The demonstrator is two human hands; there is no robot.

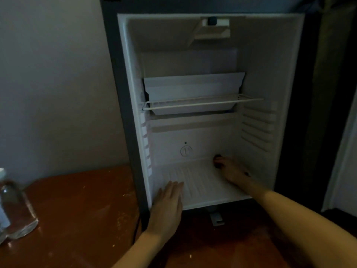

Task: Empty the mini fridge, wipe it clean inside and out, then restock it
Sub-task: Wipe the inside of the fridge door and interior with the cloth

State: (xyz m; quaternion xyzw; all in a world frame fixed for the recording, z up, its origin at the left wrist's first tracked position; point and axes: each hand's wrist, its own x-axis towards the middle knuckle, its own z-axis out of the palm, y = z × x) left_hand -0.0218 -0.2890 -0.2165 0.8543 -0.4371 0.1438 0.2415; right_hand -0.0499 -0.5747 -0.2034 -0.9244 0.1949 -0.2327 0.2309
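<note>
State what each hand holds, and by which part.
Left hand: nothing, flat on the fridge floor. Right hand: deep at the back; cannot tell.

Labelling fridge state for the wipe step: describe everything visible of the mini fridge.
The mini fridge stands open on a wooden surface, dark grey casing, white plastic-looking liner. No stock shows inside. One white wire shelf sits mid-height, with an angled white tray behind its front rail. Floor ribbed, side walls slotted, a knob housing at the ceiling. The left hand lies flat on the floor's front left; the right hand reaches the back right corner.
</note>
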